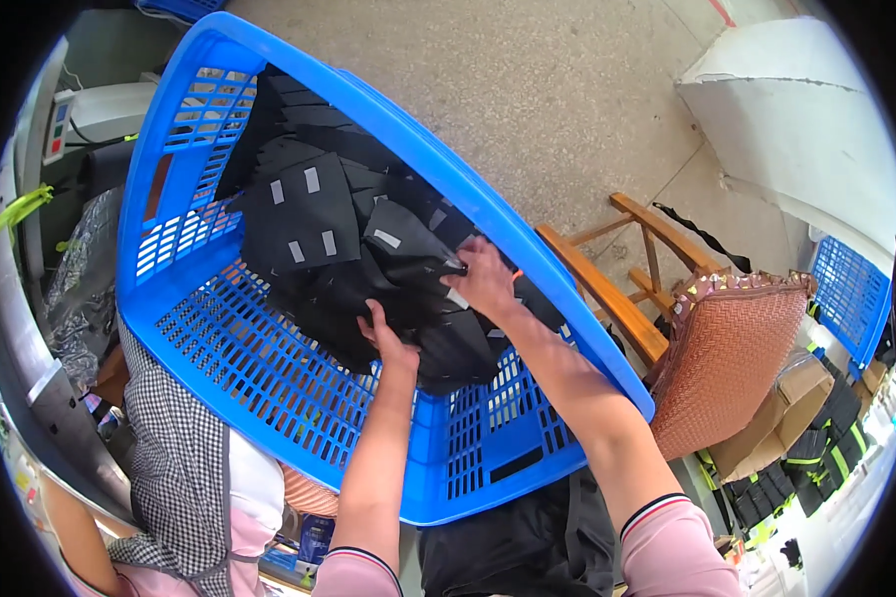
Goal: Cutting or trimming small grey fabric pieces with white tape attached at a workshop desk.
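Note:
A large blue plastic basket (269,308) sits tilted before me, with a heap of black fabric pieces (319,249) inside. Several of the pieces carry small pale rectangular patches (313,180). At the heap's right side my right hand (488,282) is closed on the edge of a black fabric piece (408,239), close to the basket's far right wall. My left hand (393,343) rests against the near side of the heap, fingers apart. Its fingertips are partly hidden by the dark fabric.
To the right stand a wooden stool frame (617,289) and a reddish woven cushioned seat (732,348). Behind it lie a cardboard box (782,418) and another blue basket (851,294). A person in a checked garment (174,448) is at lower left, near a machine (100,114).

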The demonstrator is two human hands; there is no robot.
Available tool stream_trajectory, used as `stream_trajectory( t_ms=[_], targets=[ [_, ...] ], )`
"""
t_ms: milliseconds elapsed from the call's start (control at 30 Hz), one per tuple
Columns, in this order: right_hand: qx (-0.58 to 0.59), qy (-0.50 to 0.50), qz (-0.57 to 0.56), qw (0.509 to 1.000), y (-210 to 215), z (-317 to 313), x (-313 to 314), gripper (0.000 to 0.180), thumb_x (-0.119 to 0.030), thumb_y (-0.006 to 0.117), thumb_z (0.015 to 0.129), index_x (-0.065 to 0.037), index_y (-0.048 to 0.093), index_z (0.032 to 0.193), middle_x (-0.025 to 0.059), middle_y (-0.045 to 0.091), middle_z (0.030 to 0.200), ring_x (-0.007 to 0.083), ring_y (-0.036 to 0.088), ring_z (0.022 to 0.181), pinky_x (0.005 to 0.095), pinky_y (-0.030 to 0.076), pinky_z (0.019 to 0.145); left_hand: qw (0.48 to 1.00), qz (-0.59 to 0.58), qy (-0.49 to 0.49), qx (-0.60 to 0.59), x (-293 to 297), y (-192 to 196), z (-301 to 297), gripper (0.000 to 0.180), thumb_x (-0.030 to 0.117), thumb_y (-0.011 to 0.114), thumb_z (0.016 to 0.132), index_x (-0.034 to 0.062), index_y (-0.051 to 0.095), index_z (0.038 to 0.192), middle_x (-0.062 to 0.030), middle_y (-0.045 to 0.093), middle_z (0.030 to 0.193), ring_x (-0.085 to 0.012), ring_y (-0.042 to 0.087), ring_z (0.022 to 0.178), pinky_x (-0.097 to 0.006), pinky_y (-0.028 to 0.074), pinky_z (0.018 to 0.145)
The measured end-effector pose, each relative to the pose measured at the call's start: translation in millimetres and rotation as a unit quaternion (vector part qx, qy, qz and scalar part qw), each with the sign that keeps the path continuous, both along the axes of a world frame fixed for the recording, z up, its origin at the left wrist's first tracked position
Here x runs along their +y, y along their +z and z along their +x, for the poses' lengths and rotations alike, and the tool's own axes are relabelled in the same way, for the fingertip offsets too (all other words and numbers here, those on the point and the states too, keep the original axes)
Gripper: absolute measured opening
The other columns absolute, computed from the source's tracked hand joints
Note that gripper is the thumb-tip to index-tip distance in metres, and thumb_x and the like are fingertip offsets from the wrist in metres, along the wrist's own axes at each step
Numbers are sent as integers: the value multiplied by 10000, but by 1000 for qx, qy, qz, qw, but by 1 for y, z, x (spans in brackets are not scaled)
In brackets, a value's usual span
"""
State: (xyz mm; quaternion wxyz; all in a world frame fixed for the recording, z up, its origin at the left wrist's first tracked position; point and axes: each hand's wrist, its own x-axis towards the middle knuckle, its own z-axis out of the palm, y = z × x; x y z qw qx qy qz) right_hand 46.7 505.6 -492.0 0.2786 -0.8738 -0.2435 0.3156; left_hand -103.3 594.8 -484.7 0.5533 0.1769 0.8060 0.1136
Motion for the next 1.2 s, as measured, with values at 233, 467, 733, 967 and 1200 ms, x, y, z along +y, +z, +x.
stream_trajectory(
  t_ms=[233, 467, 733, 967, 1200],
  targets=[
    [-60, 20, -50, 997, 2, 7, 15, 572, -286, 797, 608, -29, 494, 1020, 142, 463, 1174, 309, 448, 1120, 432, 465, 828, 999, 14, -4, 42, 7, -9, 2, 1096, 597, 738, 597, 272, 98, 1426, -83, 0, 1468, -275, 208, 1318, -537, 313, 996],
    [106, 50, -89, 989, -3, 30, 17, 558, -340, 782, 599, -17, 584, 1010, 174, 652, 884, 360, 618, 852, 417, 484, 775, 1000, 1, -7, 3, 5, -10, -2, 1157, 672, 687, 592, 295, -6, 1439, -49, -70, 1488, -295, 162, 1345, -574, 273, 1007],
    [308, 83, 60, 946, -1, 13, 16, 571, -240, 764, 612, 0, 583, 1098, 131, 663, 960, 242, 618, 902, 319, 459, 820, 998, -27, -17, -56, 8, -2, -9, 1127, 729, 617, 614, 339, -55, 1430, -20, -44, 1508, -372, 137, 1348, -729, 119, 951],
    [372, 130, 3, 919, 30, -8, 22, 541, -158, 710, 622, 21, 564, 1112, 188, 642, 998, 280, 608, 959, 336, 456, 850, 993, -70, 0, -98, 3, -4, -16, 1039, 691, 583, 693, 305, -30, 1438, -28, 110, 1497, -350, 229, 1321, -672, 188, 982],
    [387, 128, 19, 913, 86, -39, 17, 467, -131, 683, 665, 14, 571, 1095, 199, 647, 943, 291, 629, 904, 354, 473, 803, 943, -48, 23, -327, -2, 36, -44, 526, 513, 352, 914, 100, 498, 1206, -62, 565, 1162, -233, 531, 1080, -385, 404, 947]
  ],
)
